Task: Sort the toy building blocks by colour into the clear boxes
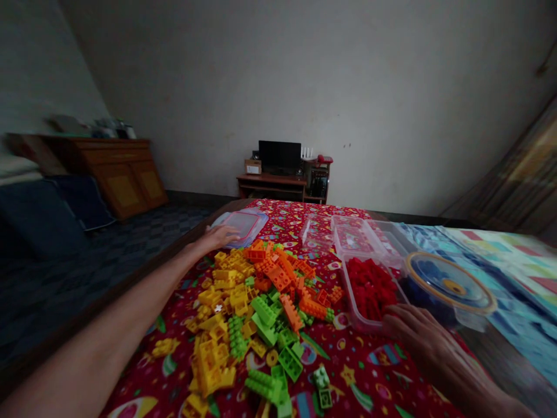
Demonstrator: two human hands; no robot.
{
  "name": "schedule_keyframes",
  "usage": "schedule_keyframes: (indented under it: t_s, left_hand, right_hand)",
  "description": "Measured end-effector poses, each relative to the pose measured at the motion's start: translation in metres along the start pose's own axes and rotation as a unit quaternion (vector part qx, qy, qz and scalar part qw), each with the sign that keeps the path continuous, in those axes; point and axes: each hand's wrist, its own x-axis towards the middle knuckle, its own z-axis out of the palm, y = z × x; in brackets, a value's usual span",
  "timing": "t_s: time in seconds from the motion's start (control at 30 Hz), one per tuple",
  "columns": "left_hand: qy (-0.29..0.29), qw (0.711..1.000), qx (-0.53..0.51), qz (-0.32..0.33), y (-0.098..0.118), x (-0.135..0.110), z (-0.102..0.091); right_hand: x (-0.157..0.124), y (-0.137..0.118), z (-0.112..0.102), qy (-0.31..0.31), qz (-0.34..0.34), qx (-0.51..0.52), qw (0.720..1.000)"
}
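My left hand [220, 237] reaches far forward and rests its fingers on a clear container lid with a blue rim [243, 224]; the fingers lie fairly flat. Below it spreads a pile of yellow bricks [215, 325], orange bricks [285, 278] and green bricks [274, 348] on the red patterned cloth [369, 377]. My right hand [424, 337] lies flat with fingers apart against the near corner of a clear box of red bricks [369, 287]. Beside it sits a round tub of blue bricks [448, 290] with a lid.
Two empty clear containers [348, 235] stand behind the red box. A light blue patterned cloth [500, 273] covers the right side. Farther off are a low desk with a monitor [279, 157] and a wooden cabinet [117, 171] at the left.
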Motion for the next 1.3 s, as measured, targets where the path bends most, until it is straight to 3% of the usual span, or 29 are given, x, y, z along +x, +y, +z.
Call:
schedule_keyframes:
  t_s: [0.17,0.37,0.43,0.53,0.73,0.83,0.93,1.0,1.1,1.17,1.3]
  left_hand:
    - [0.022,1.000,-0.019,0.002,0.012,0.004,-0.003]
    - [0.058,0.990,-0.051,0.120,0.047,-0.017,-0.013]
    - [0.071,0.986,-0.045,0.143,0.058,-0.035,-0.023]
    - [0.074,0.988,-0.044,0.125,0.065,-0.068,-0.037]
    - [0.032,0.996,-0.068,0.038,0.064,-0.120,-0.041]
    - [0.051,0.993,-0.098,0.044,0.071,-0.131,-0.040]
    - [0.067,0.987,-0.120,0.077,0.093,-0.132,-0.047]
    - [0.074,0.982,-0.139,0.104,0.113,-0.129,-0.053]
    - [0.076,0.971,-0.169,0.149,0.146,-0.122,-0.057]
    - [0.076,0.965,-0.173,0.179,0.165,-0.118,-0.053]
    - [0.094,0.953,-0.141,0.252,0.191,-0.113,-0.034]
  right_hand:
    - [0.014,-0.006,-0.009,0.008,-0.002,0.019,1.000]
    - [0.033,-0.038,-0.016,0.015,-0.059,0.084,0.995]
    - [0.032,-0.040,-0.014,0.066,-0.017,0.064,0.996]
    - [0.023,-0.030,-0.008,0.136,0.102,0.012,0.985]
    - [0.017,-0.002,0.005,0.036,0.165,0.090,0.981]
    - [0.035,0.004,0.006,-0.011,0.226,0.111,0.968]
    - [0.055,0.005,-0.009,-0.032,0.264,0.109,0.958]
    - [0.067,0.005,-0.025,-0.015,0.250,0.095,0.964]
    - [0.093,0.003,-0.048,-0.005,0.163,0.070,0.984]
    - [0.121,-0.004,-0.059,-0.043,0.089,0.038,0.994]
    - [0.191,-0.035,-0.068,-0.127,0.039,-0.134,0.982]
